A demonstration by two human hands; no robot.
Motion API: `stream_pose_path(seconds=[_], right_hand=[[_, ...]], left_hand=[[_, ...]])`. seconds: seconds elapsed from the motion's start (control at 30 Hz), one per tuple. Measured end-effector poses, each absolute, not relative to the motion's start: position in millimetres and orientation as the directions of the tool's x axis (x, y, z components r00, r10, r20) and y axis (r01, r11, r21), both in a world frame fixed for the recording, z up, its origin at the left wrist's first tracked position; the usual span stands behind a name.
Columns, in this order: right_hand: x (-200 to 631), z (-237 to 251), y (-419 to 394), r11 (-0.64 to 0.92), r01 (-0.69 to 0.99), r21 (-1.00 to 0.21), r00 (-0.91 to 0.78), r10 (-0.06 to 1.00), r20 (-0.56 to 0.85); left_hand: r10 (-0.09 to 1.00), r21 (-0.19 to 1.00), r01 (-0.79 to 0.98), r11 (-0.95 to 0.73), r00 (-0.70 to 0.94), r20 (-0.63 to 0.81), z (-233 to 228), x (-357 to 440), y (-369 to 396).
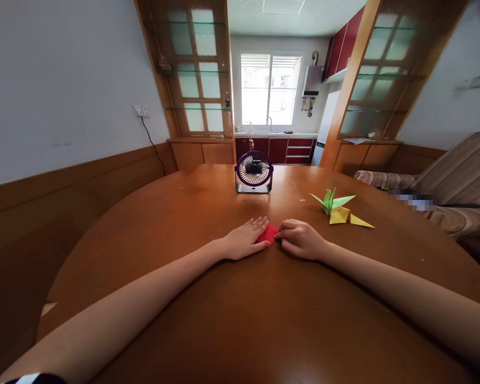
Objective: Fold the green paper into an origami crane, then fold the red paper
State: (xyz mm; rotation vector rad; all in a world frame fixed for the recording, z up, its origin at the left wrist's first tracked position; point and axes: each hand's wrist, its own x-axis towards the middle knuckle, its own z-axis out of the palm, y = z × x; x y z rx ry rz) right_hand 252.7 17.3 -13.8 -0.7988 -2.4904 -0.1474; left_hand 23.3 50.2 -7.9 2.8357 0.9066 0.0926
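- A small folded piece of red paper (269,233) lies flat on the round brown wooden tabletop (240,309), near the middle, between the two hands.
- The left hand (245,239) lies palm down with its fingers stretched out and close together; the fingertips rest on the left part of the red paper and press it to the tabletop. It grips nothing.
- The right hand (301,239) is loosely curled, knuckles up; its fingertips meet the right edge of the red paper. Whether it pinches the edge or only touches it cannot be told.
- Both bare forearms reach in from the near corners across the tabletop.
- A small purple desk fan with a round white grille (254,172) stands upright on the far side of the tabletop, well beyond the hands, facing the camera.
- A green folded paper crane (331,201) sits to the right of the fan and beyond the right hand, and a yellow folded paper crane (346,216) lies just beside it, touching or nearly so.
- A striped sofa (460,181) stands at the right, off the tabletop.
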Motion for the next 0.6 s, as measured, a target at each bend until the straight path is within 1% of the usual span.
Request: stream_pose_path(seconds=[0.13,0.3,0.47,0.53,0.6], right_hand=[[254,-12,20,0.795,0.606,-0.041,-0.667,0.535,0.519],[257,-12,23,0.823,0.567,-0.036,-0.687,0.497,0.531],[256,-13,24,0.816,0.579,-0.009,-0.685,0.492,0.536],[255,-14,24,0.813,0.582,-0.005,-0.686,0.495,0.534],[255,-14,24,0.81,0.587,-0.01,-0.678,0.498,0.54]], left_hand=[[0.613,0.186,0.599,-0.779,0.789,0.029,-13,22,54],[0.714,0.191,0.695,-0.693,0.698,0.053,-15,16,66],[0.715,0.168,0.696,-0.698,0.692,0.099,-4,15,66],[0.714,0.194,0.688,-0.699,0.688,0.129,-1,17,63],[0.725,0.274,0.675,-0.685,0.668,0.169,1,19,61]])
